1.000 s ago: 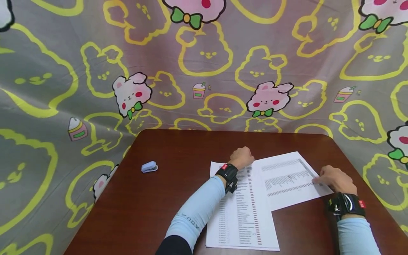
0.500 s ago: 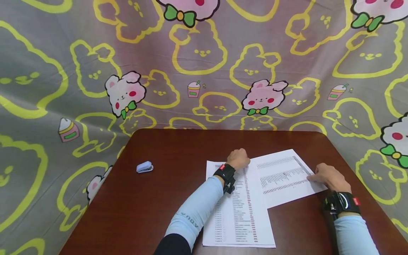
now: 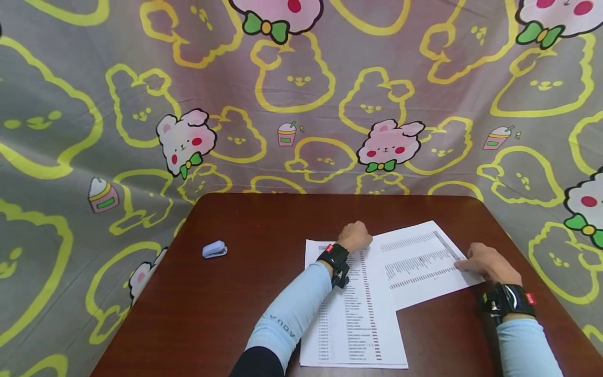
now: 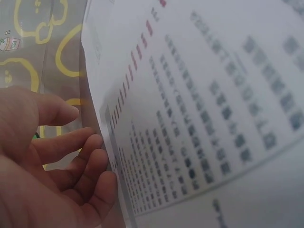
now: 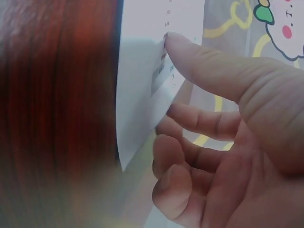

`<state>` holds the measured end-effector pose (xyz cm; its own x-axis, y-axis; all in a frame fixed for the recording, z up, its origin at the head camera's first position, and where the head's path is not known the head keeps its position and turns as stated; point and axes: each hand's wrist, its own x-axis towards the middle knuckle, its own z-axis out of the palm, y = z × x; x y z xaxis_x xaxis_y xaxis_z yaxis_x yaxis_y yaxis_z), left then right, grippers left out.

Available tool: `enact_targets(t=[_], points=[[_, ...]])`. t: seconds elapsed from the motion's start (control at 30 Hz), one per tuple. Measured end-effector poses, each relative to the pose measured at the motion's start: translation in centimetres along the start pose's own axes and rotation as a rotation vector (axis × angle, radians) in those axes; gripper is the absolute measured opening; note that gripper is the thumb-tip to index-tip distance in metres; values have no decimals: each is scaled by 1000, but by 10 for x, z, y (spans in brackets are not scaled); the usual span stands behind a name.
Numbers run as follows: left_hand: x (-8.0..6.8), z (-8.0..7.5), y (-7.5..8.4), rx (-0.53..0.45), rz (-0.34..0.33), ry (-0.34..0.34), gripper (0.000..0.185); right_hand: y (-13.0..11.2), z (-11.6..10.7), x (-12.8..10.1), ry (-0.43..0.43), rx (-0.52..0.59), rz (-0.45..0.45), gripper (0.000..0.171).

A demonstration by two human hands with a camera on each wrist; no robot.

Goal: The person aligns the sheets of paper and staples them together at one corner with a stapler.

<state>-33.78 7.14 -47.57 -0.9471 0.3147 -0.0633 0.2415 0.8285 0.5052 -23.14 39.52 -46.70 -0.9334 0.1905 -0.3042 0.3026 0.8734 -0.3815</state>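
Note:
A stack of printed sheets [image 3: 353, 335] lies upright in front of me, with red marks down one column. Beside it a second printed sheet [image 3: 414, 262] lies slanted, its left part overlapping the stack. My left hand [image 3: 355, 236] rests at the far edge of the stack. Its fingers are loosely bent and touch the paper in the left wrist view, the thumb standing off. My right hand [image 3: 487, 262] pinches the right edge of the slanted sheet. In the right wrist view the thumb [image 5: 209, 66] lies on the print and the index finger sits at the edge.
A small light-blue stapler [image 3: 214, 250] lies on the left of the brown table [image 3: 235, 309]. A patterned cloth [image 3: 301, 125] hangs behind the table and along both sides. Black straps with small cameras circle both wrists.
The head view has shifted slightly. Both hands keep their places on the papers, and neither the sheets nor the stapler visibly move on the table.

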Motion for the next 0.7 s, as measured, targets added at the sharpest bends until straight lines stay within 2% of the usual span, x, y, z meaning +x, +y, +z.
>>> enact_targets(t=[0.13,0.37,0.43,0.6,0.7], points=[[0,3,-3,-16,-6,8,45,3,1,2,-13,33,-5,68],[0,7,-6,-16,-27,-17,34,7,8,7,47,48,-69,29],[1,8,-6,-17,-33,-20,35,10,8,8,74,80,-72,24],[3,6,-4,-9,-21,-22,42,15,4,9,131,161,-70,27],[2,4,-2,8,-20,-3,39,13,1,8,152,185,-80,31]])
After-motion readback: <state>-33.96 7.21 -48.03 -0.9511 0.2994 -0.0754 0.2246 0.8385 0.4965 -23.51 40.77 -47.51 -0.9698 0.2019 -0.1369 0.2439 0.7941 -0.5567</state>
